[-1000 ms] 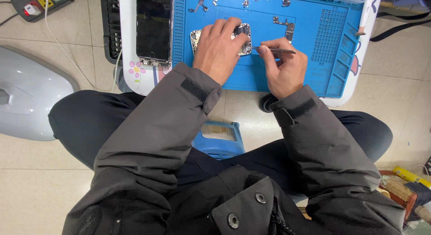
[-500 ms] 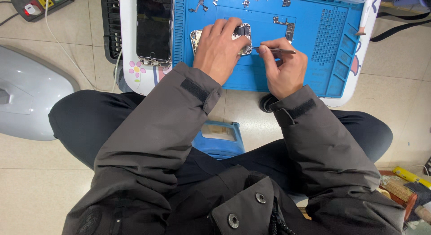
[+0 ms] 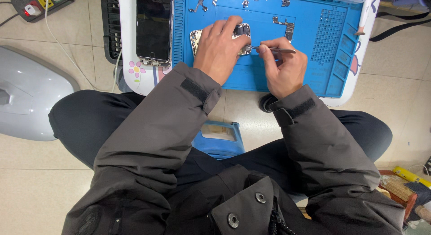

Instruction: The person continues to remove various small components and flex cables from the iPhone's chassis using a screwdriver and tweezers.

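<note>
Phone screen point(image 3: 154, 28) lies left of mat point(image 3: 332, 68), seemingly.

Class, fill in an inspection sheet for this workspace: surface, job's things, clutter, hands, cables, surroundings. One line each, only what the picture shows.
Surface: blue rubber work mat on a small white table, over a tiled floor.
Job's things: opened silver phone body on the mat; thin metal tweezers with tips at its edge.
Clutter: dark phone screen panel left of the mat; small circuit board and loose metal bits on the mat.
Hands: left hand presses on the phone body; right hand pinches the tweezers.
Cables: white cable running from a power strip.
Surroundings: grey plastic housing at left; blue stool beneath the person.
</note>
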